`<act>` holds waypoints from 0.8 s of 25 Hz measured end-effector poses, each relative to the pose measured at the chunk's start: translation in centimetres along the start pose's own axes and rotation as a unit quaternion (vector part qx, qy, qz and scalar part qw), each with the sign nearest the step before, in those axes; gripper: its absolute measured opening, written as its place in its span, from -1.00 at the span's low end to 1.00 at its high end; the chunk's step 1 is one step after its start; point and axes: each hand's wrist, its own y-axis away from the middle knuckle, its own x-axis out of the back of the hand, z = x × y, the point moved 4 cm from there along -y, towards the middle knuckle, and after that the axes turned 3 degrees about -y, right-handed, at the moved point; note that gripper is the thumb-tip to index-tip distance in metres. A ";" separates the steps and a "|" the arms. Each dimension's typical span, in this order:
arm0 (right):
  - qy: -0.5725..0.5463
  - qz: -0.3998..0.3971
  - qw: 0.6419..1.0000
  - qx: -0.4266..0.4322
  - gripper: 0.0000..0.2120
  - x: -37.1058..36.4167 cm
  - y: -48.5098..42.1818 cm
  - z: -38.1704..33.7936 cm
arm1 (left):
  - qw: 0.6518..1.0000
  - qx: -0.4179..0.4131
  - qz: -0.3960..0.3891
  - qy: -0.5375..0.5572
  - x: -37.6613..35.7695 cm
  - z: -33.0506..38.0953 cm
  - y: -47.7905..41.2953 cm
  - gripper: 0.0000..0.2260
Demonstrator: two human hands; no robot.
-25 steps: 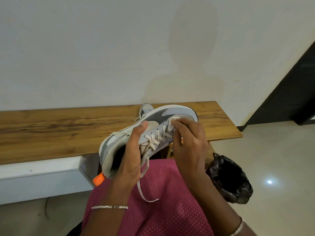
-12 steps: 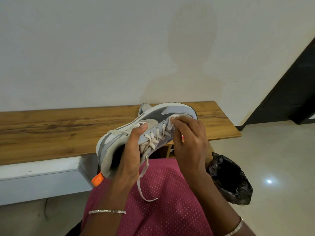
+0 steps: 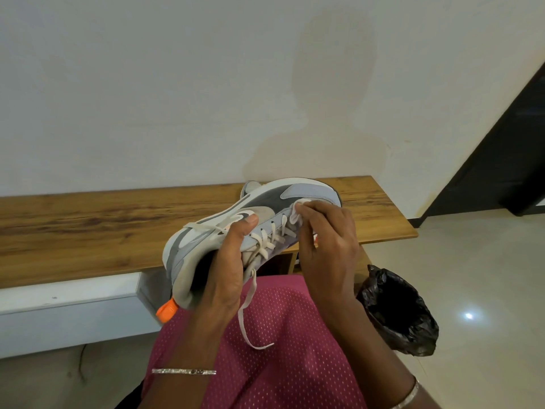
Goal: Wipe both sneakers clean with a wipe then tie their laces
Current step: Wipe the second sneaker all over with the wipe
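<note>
Grey-and-white sneaker is held above the lap, in front of the wooden table, toe pointing away and to the right. It is gripped at the collar by the left hand, thumb laid beside the lacing; the other fingers are hidden. A white wipe is pinched in the curled fingers of the right hand and pressed on the upper. One untied lace hangs over the pink garment. A black bin bag is noted at right.
</note>
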 end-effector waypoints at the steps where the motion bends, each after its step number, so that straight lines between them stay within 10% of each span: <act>1: 0.004 -0.005 1.000 0.007 -0.82 0.2 -0.1 0.2 | 1.000 0.004 0.000 0.008 0.0 0.1 0.0 -0.66; 12: 0.001 -0.092 0.996 -0.020 -0.78 0.4 2.9 1.5 | 0.986 0.067 0.030 0.148 1.8 -0.6 -0.9 -0.43; 20: -0.045 -0.008 0.998 -0.040 -0.81 2.4 -2.3 3.3 | 0.983 0.089 0.014 0.158 1.4 -0.6 -0.9 -0.42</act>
